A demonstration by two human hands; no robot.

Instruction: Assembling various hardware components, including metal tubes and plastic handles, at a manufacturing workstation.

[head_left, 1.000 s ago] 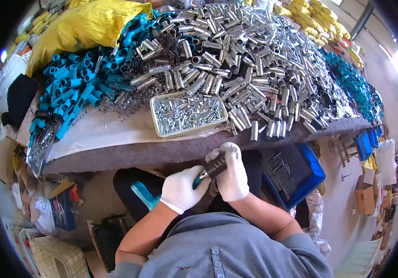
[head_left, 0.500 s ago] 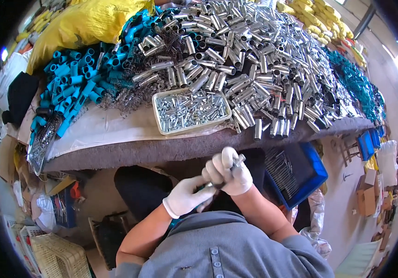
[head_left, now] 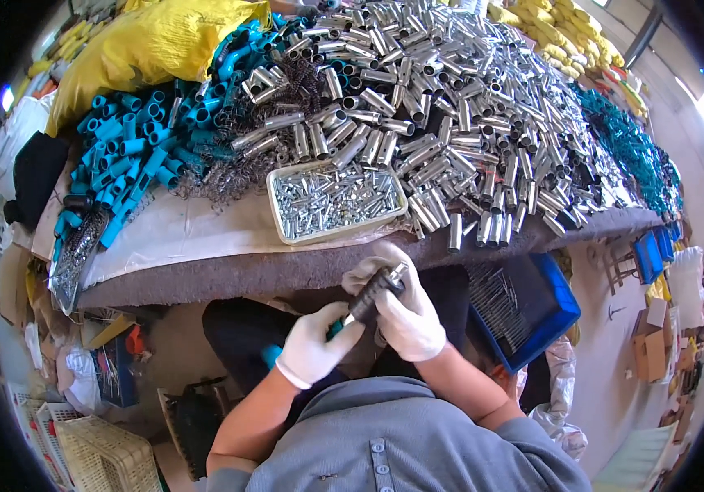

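Observation:
In front of my lap, both gloved hands are on one slim assembly [head_left: 378, 293], with a dark ribbed length like a coil spring and a silver tip. My left hand [head_left: 317, 346] is closed round its lower end, where a teal piece shows between and below the fingers. At the upper end, my right hand [head_left: 408, 316] has its thumb against the dark length and its fingers curled behind it, slightly blurred. Just beyond, on the table edge, stands a cream tray [head_left: 340, 234] of small silver metal pins.
Chromed metal tubes [head_left: 450, 123] are heaped across the table [head_left: 229, 275]. Teal plastic tubes [head_left: 127, 148], dark coil springs [head_left: 233, 168] and a yellow sack [head_left: 147, 49] lie to the left. A blue crate [head_left: 545, 320] with rows of thin rods stands at right.
The right hand has loosened from its wrap round the silver end, baring the dark ribbed length. Its fingers now reach farther forward and left. The left hand keeps its hold.

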